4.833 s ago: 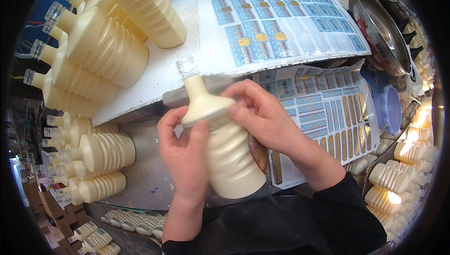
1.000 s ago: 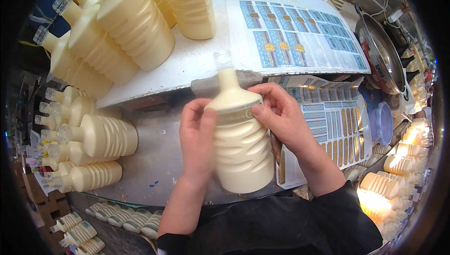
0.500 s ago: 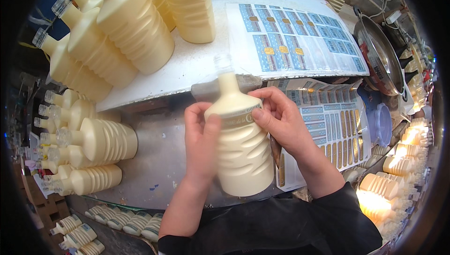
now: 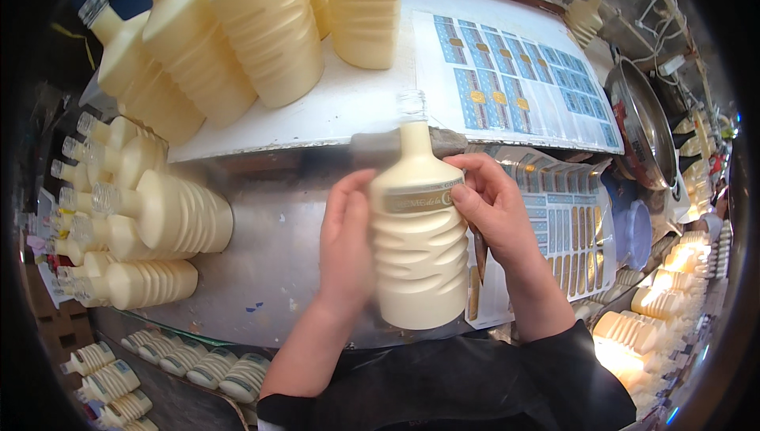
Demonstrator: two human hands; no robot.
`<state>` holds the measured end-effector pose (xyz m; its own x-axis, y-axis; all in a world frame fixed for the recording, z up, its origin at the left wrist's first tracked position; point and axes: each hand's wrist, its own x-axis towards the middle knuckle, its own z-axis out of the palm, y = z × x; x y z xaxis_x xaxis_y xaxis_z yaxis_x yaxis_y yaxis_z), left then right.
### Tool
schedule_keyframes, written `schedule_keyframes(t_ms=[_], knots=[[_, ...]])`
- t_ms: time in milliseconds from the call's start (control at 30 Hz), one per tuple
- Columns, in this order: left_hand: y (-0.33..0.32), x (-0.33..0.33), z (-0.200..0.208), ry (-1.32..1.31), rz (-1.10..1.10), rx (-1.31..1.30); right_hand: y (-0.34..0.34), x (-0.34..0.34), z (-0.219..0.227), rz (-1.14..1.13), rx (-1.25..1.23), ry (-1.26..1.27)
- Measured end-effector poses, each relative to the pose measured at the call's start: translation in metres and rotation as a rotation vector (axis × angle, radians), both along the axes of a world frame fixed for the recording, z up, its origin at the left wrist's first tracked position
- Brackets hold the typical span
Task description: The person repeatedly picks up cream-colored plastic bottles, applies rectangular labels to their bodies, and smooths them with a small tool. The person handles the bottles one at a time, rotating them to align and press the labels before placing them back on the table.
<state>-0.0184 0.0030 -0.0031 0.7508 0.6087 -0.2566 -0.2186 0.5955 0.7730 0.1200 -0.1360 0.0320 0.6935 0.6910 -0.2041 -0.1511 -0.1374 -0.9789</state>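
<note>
A cream-coloured bottle with a ribbed body and a clear threaded neck stands in front of me. A brownish-gold label strip lies across its shoulder. My right hand grips the bottle's right shoulder, its thumb at the label's right end. A thin brown pointed tool sticks out below that palm. My left hand, slightly blurred, is at the bottle's left side with its fingers stretched out; whether it touches the bottle is unclear.
Tall cream bottles stand on the white raised shelf; others lie at left on the grey table. Label sheets lie on the shelf, and more hang below it. A pan and purple tub are at right.
My left thumb has come off the label's left end, and the left hand has moved to the bottle's side. My right hand keeps its grip. The whole view has shifted slightly.
</note>
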Motion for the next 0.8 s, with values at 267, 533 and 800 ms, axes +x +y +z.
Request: schedule_keyframes(t_ms=[267, 533, 800], knots=[[-0.010, -0.015, 0.004, -0.040, -0.102, 0.116, -0.002, 0.000, 0.000, 0.001, -0.004, 0.000], [-0.007, -0.010, 0.005, 0.045, -0.070, 0.355, -0.007, 0.003, -0.006, 0.026, 0.009, 0.006], [0.005, 0.007, 0.001, 0.105, -0.052, 0.409, 0.000, -0.003, -0.003, 0.001, 0.027, -0.016]])
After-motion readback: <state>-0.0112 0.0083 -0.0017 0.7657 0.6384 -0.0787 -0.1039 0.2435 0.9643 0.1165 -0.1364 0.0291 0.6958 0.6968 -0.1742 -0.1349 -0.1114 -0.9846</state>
